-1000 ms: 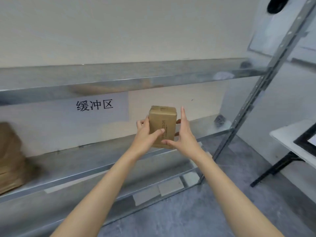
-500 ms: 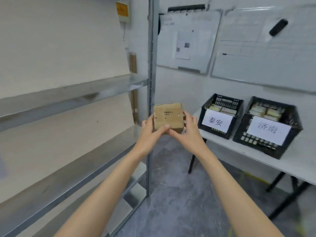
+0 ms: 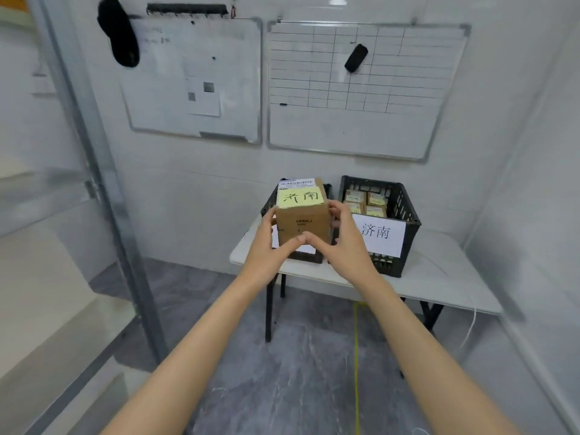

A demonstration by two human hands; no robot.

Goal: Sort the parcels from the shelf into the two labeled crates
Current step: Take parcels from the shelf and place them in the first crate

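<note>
Since half a second ago the view has swung to the right, so that the two crates now sit straight ahead instead of off to the side, and the shelf post stands at the left edge. Both hands still hold the cardboard box, which has tipped toward the camera and now shows its top.

The left hand grips the box's left side, fingers curled round the edge and thumb laid across the near face. The right hand grips the right side in the same way, and the two thumbs meet low on the near face. The box is held in the air, upright, in front of the left crate, hiding most of it and of its paper label.

On top of the box a yellow note carries the handwritten characters 济南, with a white barcode label just behind it.

The right crate is black, stands just beside the left one on a white table, and bears a white sign printed 济南. Several small brown parcels lie inside it.

Two whiteboards hang on the wall above: a plain one with papers stuck to it, and a gridded one with a black eraser on it. A yellow cable runs across the grey floor under the table.
</note>
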